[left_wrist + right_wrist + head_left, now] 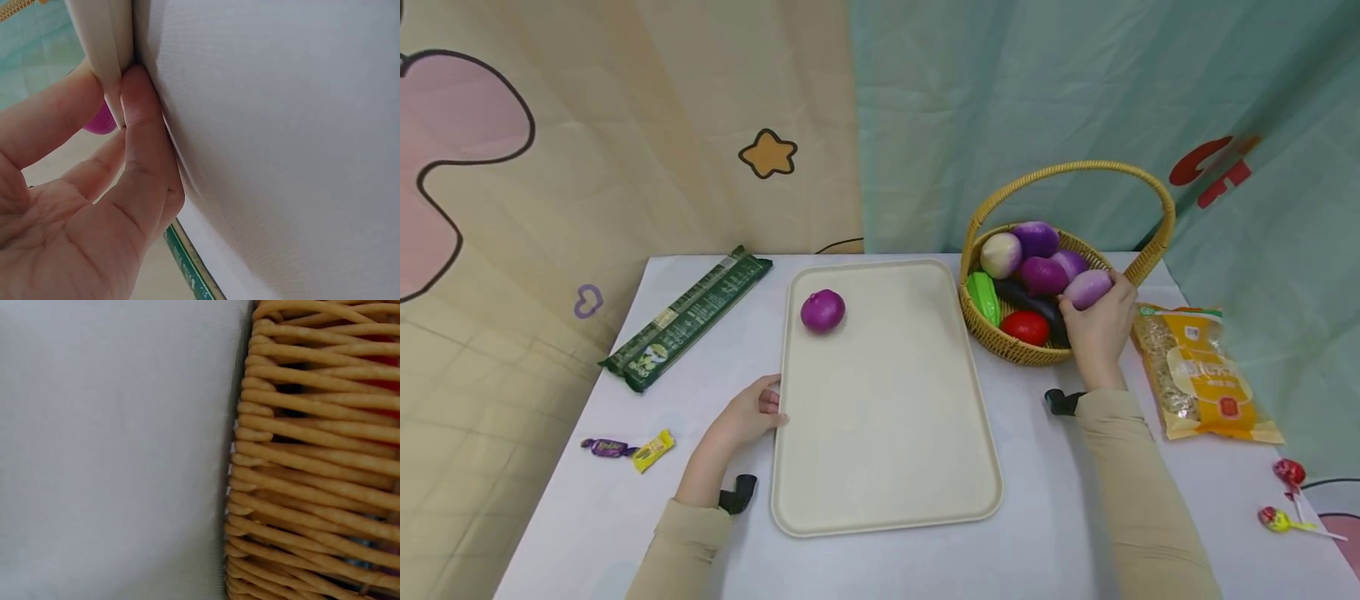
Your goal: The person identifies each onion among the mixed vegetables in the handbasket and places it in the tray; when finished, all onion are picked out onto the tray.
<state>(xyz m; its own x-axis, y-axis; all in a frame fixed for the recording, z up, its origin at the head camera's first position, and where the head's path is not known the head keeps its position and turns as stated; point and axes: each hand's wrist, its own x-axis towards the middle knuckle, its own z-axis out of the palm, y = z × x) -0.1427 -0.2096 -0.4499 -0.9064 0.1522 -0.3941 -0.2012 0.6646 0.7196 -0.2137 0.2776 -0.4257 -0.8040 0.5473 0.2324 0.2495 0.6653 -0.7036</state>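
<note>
Left hand (747, 418), left of centre in the head view: thumb and fingers pinching the edge of the cream tray (880, 400). Right hand (1103, 321), right of centre: fingers grasping a pale purple vegetable (1086, 290) at the right side of the wicker basket (1026, 354). Possible faults: slipping of the smooth, rounded piece from a shallow fingertip hold; snagging of the wrist on the arched handle (1078, 167), with tipping of the basket; dislodging of neighbours in the crowded heap; rolling of the round purple onion (822, 311), upper left on the tray, through any jerk of the pinched edge. Materials: matt, flat tray with rounded corners and low rim; basket of coarse interlaced strands; glossy red tomato (1024, 328) and ribbed green pepper (982, 296), seemingly plastic; white, cloth-like counter surface (1037, 508).
</note>
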